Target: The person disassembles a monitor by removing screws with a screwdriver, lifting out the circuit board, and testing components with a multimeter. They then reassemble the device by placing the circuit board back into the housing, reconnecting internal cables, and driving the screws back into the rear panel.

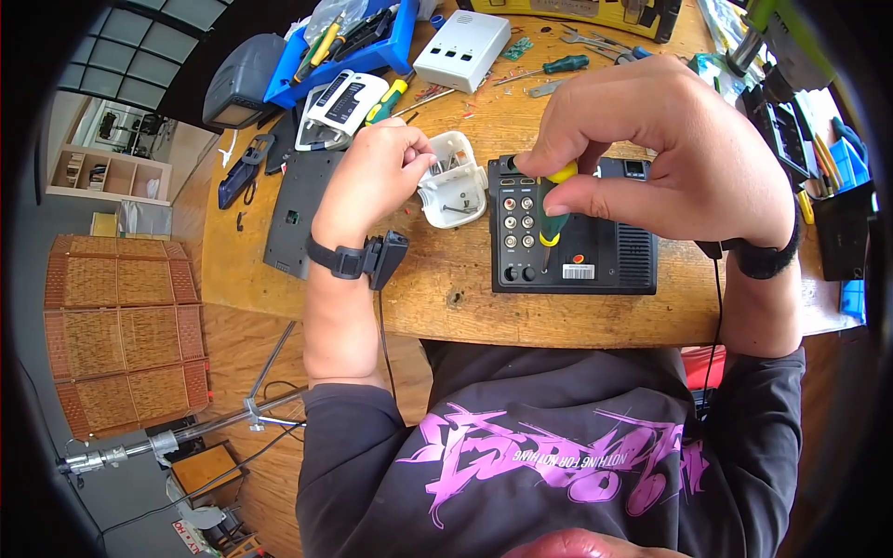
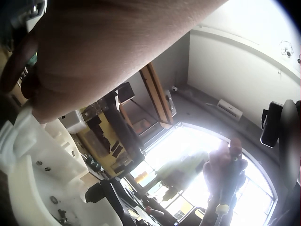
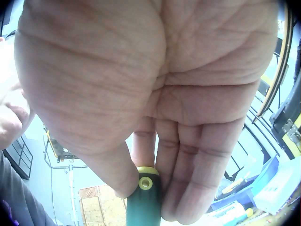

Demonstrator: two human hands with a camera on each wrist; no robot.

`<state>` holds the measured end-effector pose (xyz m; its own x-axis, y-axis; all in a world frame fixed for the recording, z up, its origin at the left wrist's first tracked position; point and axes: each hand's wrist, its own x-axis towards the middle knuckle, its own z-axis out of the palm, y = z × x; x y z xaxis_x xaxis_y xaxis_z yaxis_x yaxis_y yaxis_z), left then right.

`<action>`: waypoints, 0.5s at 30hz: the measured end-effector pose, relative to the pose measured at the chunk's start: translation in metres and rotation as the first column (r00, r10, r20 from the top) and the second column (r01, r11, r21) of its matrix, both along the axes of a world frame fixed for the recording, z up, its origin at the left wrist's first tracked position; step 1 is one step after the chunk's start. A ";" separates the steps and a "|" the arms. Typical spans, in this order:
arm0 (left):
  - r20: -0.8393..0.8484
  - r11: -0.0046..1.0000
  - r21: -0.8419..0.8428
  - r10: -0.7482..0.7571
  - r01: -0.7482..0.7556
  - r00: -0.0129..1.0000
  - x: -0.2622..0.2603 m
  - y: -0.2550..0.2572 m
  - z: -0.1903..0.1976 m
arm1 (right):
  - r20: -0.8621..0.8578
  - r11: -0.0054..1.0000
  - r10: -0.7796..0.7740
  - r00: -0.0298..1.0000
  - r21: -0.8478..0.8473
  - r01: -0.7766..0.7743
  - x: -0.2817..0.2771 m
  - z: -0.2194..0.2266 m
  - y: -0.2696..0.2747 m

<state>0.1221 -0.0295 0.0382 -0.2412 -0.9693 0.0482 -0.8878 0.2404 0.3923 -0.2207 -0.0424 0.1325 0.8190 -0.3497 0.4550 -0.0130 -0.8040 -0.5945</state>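
Note:
My right hand (image 1: 665, 153) grips a green and yellow screwdriver (image 1: 551, 219) between thumb and fingers. The screwdriver stands nearly upright, its tip at the lower part of a black device (image 1: 605, 277) with round sockets. In the right wrist view its handle (image 3: 143, 202) shows beside the thumb. My left hand (image 1: 377, 172) is over the left edge of an open white box (image 1: 453, 219), its fingers bent; whether they pinch anything is hidden. Small screws (image 1: 458, 207) lie inside the box. The left wrist view shows the box (image 2: 40, 188) close beneath the hand.
A dark flat panel (image 1: 296, 219) lies behind my left forearm. Farther back are a blue tray of tools (image 1: 395, 42), a white box with black buttons (image 1: 462, 51), a cable tester (image 1: 349, 102) and a green-handled screwdriver (image 1: 566, 64). A green machine (image 1: 791, 42) stands at back right.

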 end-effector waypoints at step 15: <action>0.012 0.997 0.075 0.020 -0.021 1.000 -0.002 0.002 0.007 | -0.005 1.000 -0.012 1.000 0.021 0.012 0.000 0.002 0.000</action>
<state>0.1199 -0.0276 0.0454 -0.2217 -0.9747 -0.0275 -0.8965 0.1927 0.3989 -0.2207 -0.0426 0.1341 0.8169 -0.3693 0.4431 -0.0260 -0.7910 -0.6113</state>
